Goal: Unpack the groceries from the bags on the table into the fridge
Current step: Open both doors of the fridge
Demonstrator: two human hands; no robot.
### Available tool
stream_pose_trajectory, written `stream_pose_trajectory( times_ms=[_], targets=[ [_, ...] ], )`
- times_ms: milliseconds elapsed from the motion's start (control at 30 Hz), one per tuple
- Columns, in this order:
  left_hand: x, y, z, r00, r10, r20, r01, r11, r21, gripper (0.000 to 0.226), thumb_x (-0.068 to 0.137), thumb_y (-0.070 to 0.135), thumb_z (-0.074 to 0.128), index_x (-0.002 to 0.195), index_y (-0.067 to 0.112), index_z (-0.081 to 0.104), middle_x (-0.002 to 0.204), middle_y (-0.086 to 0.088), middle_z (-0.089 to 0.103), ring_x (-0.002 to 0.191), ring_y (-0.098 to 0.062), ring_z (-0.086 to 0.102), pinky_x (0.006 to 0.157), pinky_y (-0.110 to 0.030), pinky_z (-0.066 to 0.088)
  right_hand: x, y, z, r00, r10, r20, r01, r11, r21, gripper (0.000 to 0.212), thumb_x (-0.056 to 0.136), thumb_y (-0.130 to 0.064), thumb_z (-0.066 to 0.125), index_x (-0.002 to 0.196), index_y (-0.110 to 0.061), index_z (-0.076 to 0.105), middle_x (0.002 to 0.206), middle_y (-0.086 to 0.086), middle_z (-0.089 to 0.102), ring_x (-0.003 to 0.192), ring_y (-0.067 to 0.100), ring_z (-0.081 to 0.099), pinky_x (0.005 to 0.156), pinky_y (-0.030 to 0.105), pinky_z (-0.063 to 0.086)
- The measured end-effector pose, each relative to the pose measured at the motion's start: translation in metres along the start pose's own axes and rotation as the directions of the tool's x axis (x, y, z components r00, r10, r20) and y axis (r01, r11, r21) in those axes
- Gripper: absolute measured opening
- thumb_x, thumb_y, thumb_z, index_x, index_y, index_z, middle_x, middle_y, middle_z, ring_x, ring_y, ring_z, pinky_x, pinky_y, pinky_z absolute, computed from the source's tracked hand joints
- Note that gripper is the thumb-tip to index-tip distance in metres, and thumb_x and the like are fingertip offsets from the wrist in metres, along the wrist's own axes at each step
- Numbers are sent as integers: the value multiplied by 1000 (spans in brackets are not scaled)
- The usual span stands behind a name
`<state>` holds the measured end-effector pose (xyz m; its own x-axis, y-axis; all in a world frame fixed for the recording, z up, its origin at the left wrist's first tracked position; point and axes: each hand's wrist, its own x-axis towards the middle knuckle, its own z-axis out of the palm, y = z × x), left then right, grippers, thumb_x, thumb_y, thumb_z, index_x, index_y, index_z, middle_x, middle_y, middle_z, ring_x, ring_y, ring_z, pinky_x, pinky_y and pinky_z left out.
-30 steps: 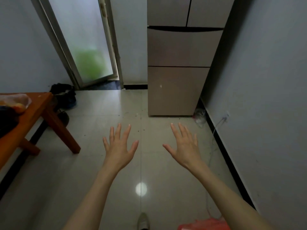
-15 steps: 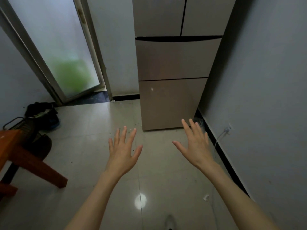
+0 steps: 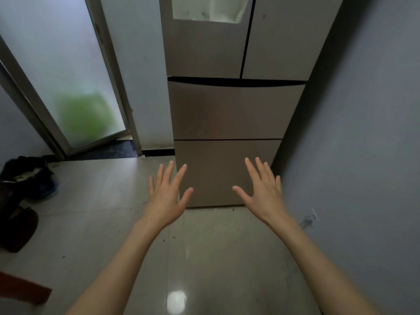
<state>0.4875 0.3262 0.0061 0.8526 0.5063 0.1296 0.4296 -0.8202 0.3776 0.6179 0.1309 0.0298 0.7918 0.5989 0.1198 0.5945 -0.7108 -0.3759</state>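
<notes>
Lower left corner: a reddish-brown wooden table corner [image 3: 23,292] pokes into frame, only a sliver visible. Above it at the left edge, a dark flat object [image 3: 19,230] lies on the floor, too dim to identify. Just above that, a black bag [image 3: 27,176] sits against the wall, something pale showing in its open top.

Upper left: a frosted glass door [image 3: 61,71] in a grey frame, a blurred green shape behind the glass low down.

Floor: glossy pale floor tiles [image 3: 95,223] with dark specks, and a bright light reflection [image 3: 176,301] at bottom centre.

Centre: left hand [image 3: 164,198], back of hand to camera, fingers straight and spread wide, holding nothing, in the air over the floor and overlapping the fridge's lower left edge in view. Whether it touches the fridge cannot be told.

Centre to upper centre: the fridge [image 3: 229,110], brownish, all doors closed: two upper doors side by side, two drawer fronts below. A pale sheet [image 3: 209,9] hangs over the top of the upper left door.

Right of centre: right hand [image 3: 264,192], also back up, fingers straight and spread, empty, in front of the bottom drawer.

Right: grey wall [image 3: 363,133], with a plug in a wall socket [image 3: 310,220] low down near the right forearm.
</notes>
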Motion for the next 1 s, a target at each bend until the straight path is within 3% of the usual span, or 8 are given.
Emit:
stream_pose_trajectory(
  times_ms=[400,567,667,767,833,900,1000],
  targets=[
    [162,8,32,999,-9,41,15,986,-166,61,95,47,37,148,33,11,158,1,-3,144,-18,-13,118,-45,-1,166,29,0,999,-42,-14,42,999,-28,76,90,-53,45,149,-31,1,159,-1,-6,146,17,-10,117,51,-1],
    [249,11,41,998,-49,48,64,916,-396,60,95,43,42,148,30,17,158,2,3,145,-17,-6,118,-43,4,253,39,3,997,-42,-67,41,999,-27,75,92,-51,44,149,-29,0,159,-2,-7,145,16,-12,118,47,-3],
    [303,18,34,994,-84,69,109,821,-561,60,94,44,42,147,29,19,158,2,10,145,-15,5,118,-39,12,299,43,1,994,-45,-98,45,999,-5,75,92,-49,45,149,-29,1,159,-1,-9,145,17,-13,117,46,-2],
    [354,39,21,979,-164,121,195,590,-783,56,96,43,39,147,25,24,153,4,24,140,-14,24,109,-28,21,345,48,-8,988,-32,-153,38,999,36,75,93,-46,46,150,-28,1,158,0,-13,144,17,-15,117,44,0],
    [387,54,14,946,-212,246,299,270,-915,58,97,45,37,147,20,23,152,-1,29,137,-19,31,107,-34,28,377,53,-20,976,-21,-215,32,998,48,74,93,-42,48,150,-25,3,158,2,-14,144,20,-15,119,45,3],
    [418,64,12,901,-211,378,376,-50,-925,65,95,47,38,148,15,17,152,-8,28,136,-25,33,108,-45,32,408,57,-34,952,-12,-305,29,998,51,73,94,-37,50,150,-23,5,158,6,-12,145,24,-13,119,47,7],
    [458,78,9,852,-161,498,417,-367,-831,77,92,51,42,149,10,8,153,-14,23,138,-30,31,106,-49,33,453,60,-60,894,-26,-448,39,999,20,74,93,-30,52,150,-22,4,158,10,-11,145,29,-12,117,51,7]
  ],
)
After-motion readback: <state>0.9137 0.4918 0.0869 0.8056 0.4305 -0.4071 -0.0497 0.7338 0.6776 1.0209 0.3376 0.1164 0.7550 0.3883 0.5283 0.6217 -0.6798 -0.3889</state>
